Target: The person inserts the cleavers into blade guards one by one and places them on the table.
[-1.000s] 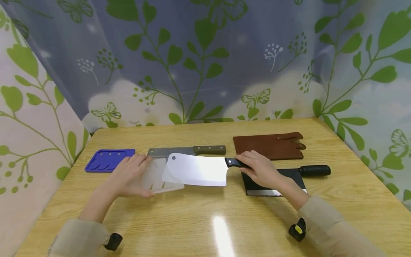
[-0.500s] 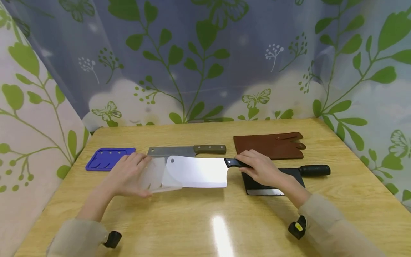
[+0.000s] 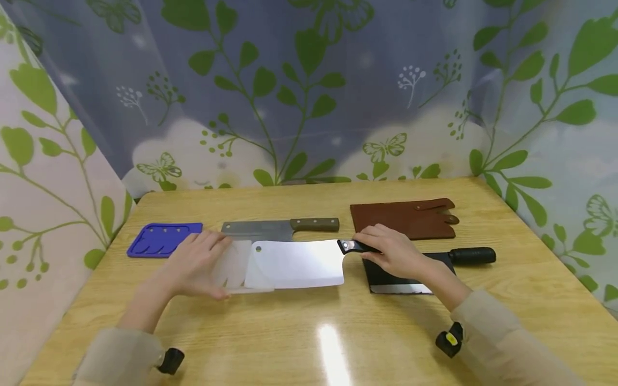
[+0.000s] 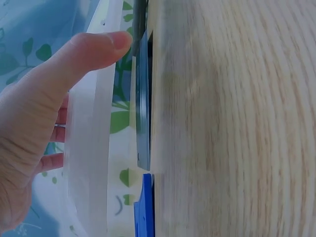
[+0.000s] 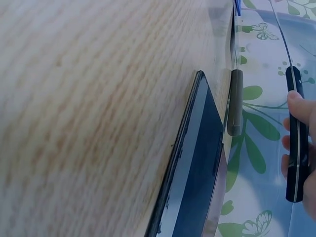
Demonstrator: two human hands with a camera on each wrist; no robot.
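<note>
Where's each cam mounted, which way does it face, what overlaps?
Head: on the head, facing forward and down at the table and patterned curtain; shows left hand, right hand, both sleeves.
Left wrist: on that wrist, looking across at the white sheath; picture turned, table on its right side. Only the left hand shows.
Right wrist: on that wrist, looking past the black cleaver toward the held cleaver's black handle; table on picture's left. Part of the right hand shows.
Shared: both wrist views catch the brown-handled knife.

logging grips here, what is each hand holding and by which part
The right hand holds the shiny cleaver by its black handle. The left hand holds the clear sheath by its left end.
</note>
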